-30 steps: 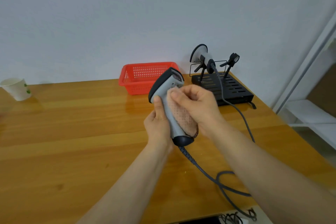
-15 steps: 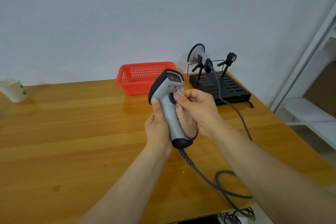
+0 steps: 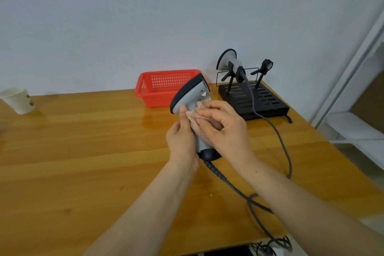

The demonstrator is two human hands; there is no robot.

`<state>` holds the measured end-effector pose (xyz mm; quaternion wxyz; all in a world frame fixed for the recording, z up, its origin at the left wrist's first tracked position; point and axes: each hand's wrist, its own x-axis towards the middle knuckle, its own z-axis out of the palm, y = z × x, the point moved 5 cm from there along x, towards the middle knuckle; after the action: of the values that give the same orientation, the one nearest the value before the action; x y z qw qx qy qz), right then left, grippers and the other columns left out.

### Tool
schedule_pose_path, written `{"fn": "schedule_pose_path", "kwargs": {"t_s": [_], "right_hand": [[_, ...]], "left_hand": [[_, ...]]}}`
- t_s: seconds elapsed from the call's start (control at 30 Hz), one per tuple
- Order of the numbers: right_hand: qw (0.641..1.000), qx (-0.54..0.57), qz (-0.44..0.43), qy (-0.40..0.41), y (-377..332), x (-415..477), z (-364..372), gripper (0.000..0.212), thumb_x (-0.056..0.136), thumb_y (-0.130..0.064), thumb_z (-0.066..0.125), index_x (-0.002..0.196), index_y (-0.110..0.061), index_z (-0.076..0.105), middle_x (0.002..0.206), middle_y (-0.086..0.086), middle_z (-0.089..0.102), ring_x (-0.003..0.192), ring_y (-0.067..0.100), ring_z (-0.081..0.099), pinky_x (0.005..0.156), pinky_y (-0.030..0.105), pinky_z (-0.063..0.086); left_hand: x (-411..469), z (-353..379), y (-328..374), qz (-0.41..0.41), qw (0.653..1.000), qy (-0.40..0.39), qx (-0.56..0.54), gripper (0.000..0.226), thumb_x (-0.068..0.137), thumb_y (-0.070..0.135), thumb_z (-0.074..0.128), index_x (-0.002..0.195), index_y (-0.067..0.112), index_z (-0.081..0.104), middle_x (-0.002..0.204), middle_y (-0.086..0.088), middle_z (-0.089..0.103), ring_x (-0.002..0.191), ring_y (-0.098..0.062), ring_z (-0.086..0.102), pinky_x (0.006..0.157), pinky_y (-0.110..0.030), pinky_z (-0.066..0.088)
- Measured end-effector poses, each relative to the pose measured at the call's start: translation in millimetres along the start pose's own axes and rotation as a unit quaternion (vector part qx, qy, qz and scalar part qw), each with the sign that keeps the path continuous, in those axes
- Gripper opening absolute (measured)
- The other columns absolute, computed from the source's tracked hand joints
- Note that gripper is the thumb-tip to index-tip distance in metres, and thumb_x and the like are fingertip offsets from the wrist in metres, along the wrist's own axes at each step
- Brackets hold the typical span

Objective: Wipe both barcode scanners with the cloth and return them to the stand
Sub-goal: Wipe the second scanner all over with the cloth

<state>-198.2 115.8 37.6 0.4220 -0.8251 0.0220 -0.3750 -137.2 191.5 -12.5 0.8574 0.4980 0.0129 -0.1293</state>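
Observation:
My left hand [image 3: 182, 137] grips the handle of a grey and black barcode scanner [image 3: 190, 94], held upright above the table's middle. My right hand [image 3: 223, 129] presses a pinkish cloth [image 3: 194, 117] against the scanner's handle just below its head. The scanner's dark cable [image 3: 234, 187] trails down toward the table's front edge. A second scanner [image 3: 229, 64] rests on the left holder of the black stand [image 3: 253, 97] at the back right. The stand's right holder [image 3: 265, 67] carries nothing.
A red plastic basket [image 3: 166, 87] sits by the wall, just left of the stand. A white paper cup [image 3: 18, 101] stands at the far left. The second scanner's cable [image 3: 280, 141] loops across the table's right side. White shelving [image 3: 353, 127] lies beyond the right edge.
The scanner's head has tilted toward the right. My right hand has slid the cloth up the handle toward the head and now covers more of it.

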Motion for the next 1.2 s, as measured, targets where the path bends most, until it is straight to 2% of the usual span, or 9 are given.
{"fn": "schedule_pose_path", "kwargs": {"t_s": [0.23, 0.37, 0.57, 0.7, 0.77, 0.9, 1.0, 1.1, 1.2], "right_hand": [[0.983, 0.1, 0.154, -0.023, 12.3, 8.6, -8.6, 0.015, 0.081, -0.015, 0.069, 0.083, -0.03, 0.066, 0.085, -0.016, 0.067, 0.08, -0.004, 0.063, 0.077, 0.015, 0.051], [0.968, 0.145, 0.201, 0.023, 12.5, 8.5, 1.5, 0.01, 0.077, -0.018, 0.074, 0.078, -0.022, 0.065, 0.084, -0.001, 0.07, 0.081, 0.015, 0.067, 0.073, 0.029, 0.056], [0.93, 0.178, 0.32, 0.01, 28.3, 9.9, 5.5, 0.014, 0.085, -0.012, 0.065, 0.074, -0.009, 0.057, 0.059, 0.009, 0.059, 0.047, 0.019, 0.054, 0.046, 0.028, 0.046], [0.927, 0.209, 0.307, 0.049, 29.5, 15.1, -4.7, 0.006, 0.086, -0.019, 0.065, 0.086, -0.013, 0.062, 0.087, 0.003, 0.07, 0.083, 0.018, 0.067, 0.077, 0.033, 0.055], [0.915, 0.258, 0.31, 0.003, 20.8, 11.5, 3.5, 0.008, 0.089, -0.02, 0.061, 0.09, -0.013, 0.06, 0.081, -0.001, 0.068, 0.076, 0.015, 0.064, 0.069, 0.03, 0.052], [0.939, 0.177, 0.273, -0.113, 16.7, -2.0, 11.3, 0.008, 0.084, -0.011, 0.065, 0.082, -0.014, 0.058, 0.076, -0.009, 0.064, 0.063, -0.005, 0.062, 0.058, 0.013, 0.049], [0.935, 0.144, 0.267, -0.185, 20.2, -5.0, -1.9, 0.01, 0.078, -0.008, 0.071, 0.08, -0.011, 0.062, 0.074, -0.006, 0.066, 0.06, -0.006, 0.061, 0.057, 0.012, 0.047], [0.934, 0.137, 0.255, -0.21, 12.5, -6.6, -7.2, 0.01, 0.081, -0.013, 0.069, 0.084, -0.009, 0.06, 0.071, -0.006, 0.064, 0.047, -0.006, 0.056, 0.041, 0.007, 0.039], [0.957, 0.104, 0.216, -0.164, 9.9, -7.2, -6.9, 0.018, 0.078, -0.017, 0.072, 0.08, -0.005, 0.059, 0.073, 0.006, 0.068, 0.062, 0.022, 0.065, 0.054, 0.039, 0.056]], "left_hand": [[3.0, -4.6, 4.6, 0.011, 1.0, -0.012, -0.017, 0.042, 0.092, 0.045, 0.05, 0.085, 0.007, 0.066, 0.07, -0.004, 0.072, 0.064, -0.017, 0.07, 0.059, -0.028, 0.058], [-2.0, 1.6, 2.3, 0.011, 1.0, -0.013, -0.007, 0.042, 0.091, 0.045, 0.052, 0.09, 0.005, 0.065, 0.08, -0.009, 0.07, 0.073, -0.022, 0.068, 0.068, -0.033, 0.057], [-5.6, -0.7, 0.9, 0.007, 1.0, -0.023, -0.002, 0.047, 0.09, 0.049, 0.051, 0.09, 0.004, 0.064, 0.078, -0.011, 0.068, 0.07, -0.023, 0.066, 0.069, -0.036, 0.058], [-2.3, -1.5, 5.5, 0.006, 1.0, -0.013, 0.004, 0.042, 0.09, 0.05, 0.051, 0.083, 0.01, 0.061, 0.086, -0.012, 0.065, 0.08, -0.025, 0.063, 0.081, -0.044, 0.055], [-1.2, -0.2, 7.0, 0.017, 1.0, -0.002, 0.01, 0.043, 0.091, 0.05, 0.049, 0.084, 0.01, 0.063, 0.084, -0.011, 0.067, 0.078, -0.025, 0.065, 0.076, -0.039, 0.056], [6.3, -2.8, 11.0, 0.016, 1.0, 0.024, 0.007, 0.043, 0.093, 0.048, 0.047, 0.08, 0.01, 0.06, 0.07, -0.006, 0.063, 0.065, -0.021, 0.061, 0.059, -0.03, 0.053], [9.1, -5.5, 17.6, 0.038, 0.998, 0.029, 0.031, 0.044, 0.092, 0.05, 0.047, 0.078, 0.009, 0.057, 0.075, -0.009, 0.061, 0.068, -0.024, 0.057, 0.065, -0.035, 0.05], [7.5, 0.1, 25.8, 0.088, 0.995, 0.019, 0.04, 0.041, 0.094, 0.047, 0.046, 0.082, 0.012, 0.064, 0.07, -0.005, 0.069, 0.062, -0.013, 0.064, 0.062, -0.029, 0.053], [6.8, 5.1, 29.5, 0.089, 0.995, 0.014, 0.038, 0.04, 0.094, 0.046, 0.046, 0.082, 0.013, 0.064, 0.063, -0.004, 0.067, 0.054, -0.011, 0.062, 0.051, -0.024, 0.05]]}}
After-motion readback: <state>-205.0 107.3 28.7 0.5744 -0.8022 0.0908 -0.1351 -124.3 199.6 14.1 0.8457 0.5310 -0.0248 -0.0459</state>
